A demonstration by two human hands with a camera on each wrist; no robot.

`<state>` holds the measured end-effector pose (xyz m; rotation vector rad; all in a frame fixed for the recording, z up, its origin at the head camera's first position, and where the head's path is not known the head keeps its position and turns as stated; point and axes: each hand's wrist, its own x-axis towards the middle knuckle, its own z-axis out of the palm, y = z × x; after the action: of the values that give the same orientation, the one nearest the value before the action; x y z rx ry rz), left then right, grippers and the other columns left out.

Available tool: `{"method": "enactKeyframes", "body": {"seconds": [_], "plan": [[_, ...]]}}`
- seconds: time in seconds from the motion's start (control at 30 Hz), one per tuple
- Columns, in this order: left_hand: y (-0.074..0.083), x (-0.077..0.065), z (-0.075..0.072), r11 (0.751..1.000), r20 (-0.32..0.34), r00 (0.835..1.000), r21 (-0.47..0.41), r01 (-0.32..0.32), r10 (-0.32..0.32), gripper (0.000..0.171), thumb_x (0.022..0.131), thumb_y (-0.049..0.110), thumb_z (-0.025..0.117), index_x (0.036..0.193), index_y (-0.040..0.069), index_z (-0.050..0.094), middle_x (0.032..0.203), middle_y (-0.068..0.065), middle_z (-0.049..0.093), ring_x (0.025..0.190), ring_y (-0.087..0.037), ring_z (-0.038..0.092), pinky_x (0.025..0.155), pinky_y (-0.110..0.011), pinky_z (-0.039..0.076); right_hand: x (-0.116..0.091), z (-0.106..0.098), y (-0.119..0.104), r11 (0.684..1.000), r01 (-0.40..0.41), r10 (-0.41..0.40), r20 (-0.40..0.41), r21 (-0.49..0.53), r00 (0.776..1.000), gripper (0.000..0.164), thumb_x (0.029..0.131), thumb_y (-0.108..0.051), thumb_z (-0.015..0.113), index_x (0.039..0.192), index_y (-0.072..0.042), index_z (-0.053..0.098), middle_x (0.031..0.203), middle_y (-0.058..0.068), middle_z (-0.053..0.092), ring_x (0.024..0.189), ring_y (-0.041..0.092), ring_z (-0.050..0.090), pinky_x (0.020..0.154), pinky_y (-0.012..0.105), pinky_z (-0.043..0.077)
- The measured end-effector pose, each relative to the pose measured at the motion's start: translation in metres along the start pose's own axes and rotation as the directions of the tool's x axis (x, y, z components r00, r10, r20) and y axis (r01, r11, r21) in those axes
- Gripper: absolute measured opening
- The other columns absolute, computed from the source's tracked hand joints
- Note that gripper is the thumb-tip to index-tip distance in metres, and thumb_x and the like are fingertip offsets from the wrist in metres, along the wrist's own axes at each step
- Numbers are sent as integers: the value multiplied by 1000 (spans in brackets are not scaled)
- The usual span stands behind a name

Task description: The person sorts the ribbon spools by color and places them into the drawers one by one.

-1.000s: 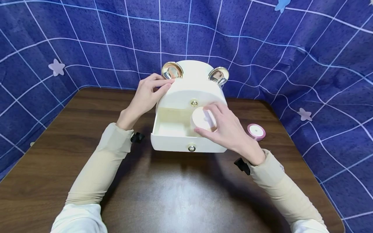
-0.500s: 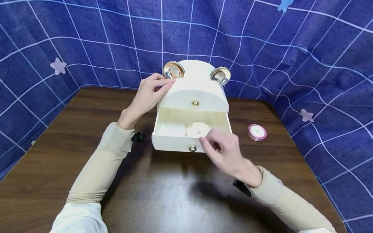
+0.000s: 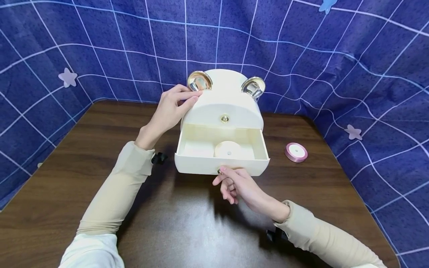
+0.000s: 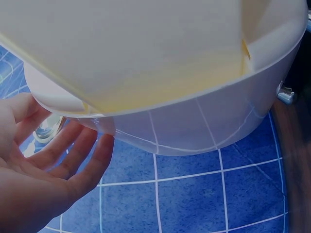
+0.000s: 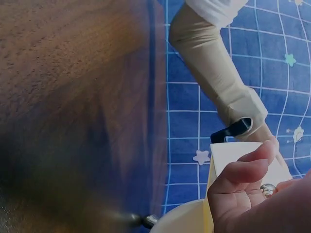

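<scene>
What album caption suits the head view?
A right hand pinches the round shiny metal knob of an open white drawer holding a round cream disc.

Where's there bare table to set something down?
Bare: the front of the wooden table, between left sleeve and right sleeve, and outside the left one. Crowded: the white box, left hand touching it, right hand pinching the knob of its open drawer; pink spool to the right.

spool (image 3: 222, 149) in drawer (image 3: 197, 165) | ribbon roll (image 3: 296, 152) right of drawer

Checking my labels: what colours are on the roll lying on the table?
The roll: pink edge, white face, best seen in the head view.
</scene>
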<state>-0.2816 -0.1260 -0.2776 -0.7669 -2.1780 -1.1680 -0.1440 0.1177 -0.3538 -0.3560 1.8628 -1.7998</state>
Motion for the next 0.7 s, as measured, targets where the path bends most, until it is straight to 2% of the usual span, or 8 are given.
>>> {"method": "enactKeyframes", "body": {"seconds": [0.7], "plan": [[-1,1,2,1000,1,1000,-3,2,-2,24,94,17,63,116,13,72,100,-12,66,84,-16,54,69,-19,38,7,-1,-4,1000,-8,7,-45,-24,999,44,101,-36,42,94,1,63,49,-3,52,41,9,44,42,23,32]]}}
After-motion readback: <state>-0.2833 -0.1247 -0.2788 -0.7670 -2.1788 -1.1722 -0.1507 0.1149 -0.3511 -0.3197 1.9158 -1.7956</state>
